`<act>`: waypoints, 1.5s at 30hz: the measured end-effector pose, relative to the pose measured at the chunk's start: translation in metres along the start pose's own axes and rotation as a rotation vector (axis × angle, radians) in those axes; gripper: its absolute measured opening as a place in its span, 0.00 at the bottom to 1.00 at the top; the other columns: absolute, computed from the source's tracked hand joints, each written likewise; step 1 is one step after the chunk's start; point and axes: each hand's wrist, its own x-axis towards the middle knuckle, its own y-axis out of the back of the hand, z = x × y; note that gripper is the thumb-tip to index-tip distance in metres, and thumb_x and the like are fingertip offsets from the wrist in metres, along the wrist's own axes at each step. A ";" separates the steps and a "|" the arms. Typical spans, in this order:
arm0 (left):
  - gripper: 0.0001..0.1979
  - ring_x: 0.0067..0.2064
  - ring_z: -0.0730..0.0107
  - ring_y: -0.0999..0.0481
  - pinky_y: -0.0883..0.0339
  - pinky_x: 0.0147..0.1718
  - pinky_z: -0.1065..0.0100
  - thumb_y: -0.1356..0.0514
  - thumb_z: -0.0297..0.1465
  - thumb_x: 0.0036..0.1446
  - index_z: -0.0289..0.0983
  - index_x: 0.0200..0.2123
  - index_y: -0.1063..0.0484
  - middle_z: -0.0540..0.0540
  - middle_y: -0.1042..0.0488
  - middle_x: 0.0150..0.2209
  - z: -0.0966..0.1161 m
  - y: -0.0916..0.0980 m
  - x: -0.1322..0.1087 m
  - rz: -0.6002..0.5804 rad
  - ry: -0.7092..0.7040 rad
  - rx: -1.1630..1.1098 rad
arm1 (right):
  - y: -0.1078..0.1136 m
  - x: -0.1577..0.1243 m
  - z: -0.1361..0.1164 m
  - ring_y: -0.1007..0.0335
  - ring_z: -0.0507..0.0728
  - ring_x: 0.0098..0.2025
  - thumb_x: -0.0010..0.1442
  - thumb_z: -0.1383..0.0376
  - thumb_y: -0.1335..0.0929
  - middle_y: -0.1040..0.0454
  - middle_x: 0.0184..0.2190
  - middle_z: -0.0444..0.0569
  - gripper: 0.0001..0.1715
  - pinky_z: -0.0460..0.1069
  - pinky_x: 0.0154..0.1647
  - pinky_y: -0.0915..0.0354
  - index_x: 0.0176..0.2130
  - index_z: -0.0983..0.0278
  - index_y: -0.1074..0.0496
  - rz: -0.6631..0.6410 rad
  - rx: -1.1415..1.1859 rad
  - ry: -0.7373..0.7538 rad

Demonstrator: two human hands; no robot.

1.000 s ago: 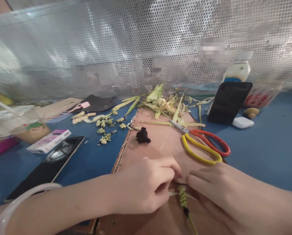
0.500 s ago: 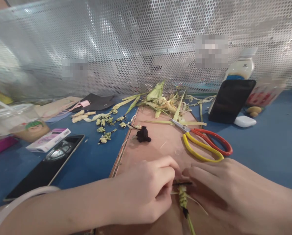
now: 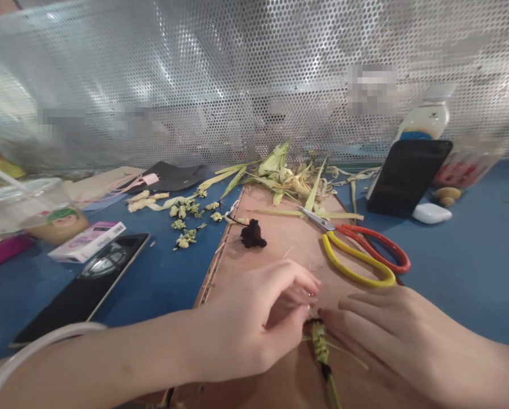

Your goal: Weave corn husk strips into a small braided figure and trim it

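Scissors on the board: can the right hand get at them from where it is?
Probably yes. The scissors lie just beyond the right hand, yellow handle loop nearest it, with only bare board between. Its fingertips are on the woven leaf strip, though.

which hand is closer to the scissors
Right. The right hand lies just on the near side of the scissors, by their yellow handle, not touching; the left hand is farther off, to their left.
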 end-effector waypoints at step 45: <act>0.10 0.39 0.71 0.28 0.35 0.41 0.67 0.37 0.28 0.47 0.35 0.35 0.30 0.49 0.27 0.36 -0.004 0.006 0.013 -0.212 0.233 -0.590 | 0.016 -0.005 -0.007 0.30 0.56 0.37 0.61 0.71 0.46 0.29 0.39 0.55 0.16 0.49 0.33 0.34 0.40 0.68 0.34 0.223 0.002 0.093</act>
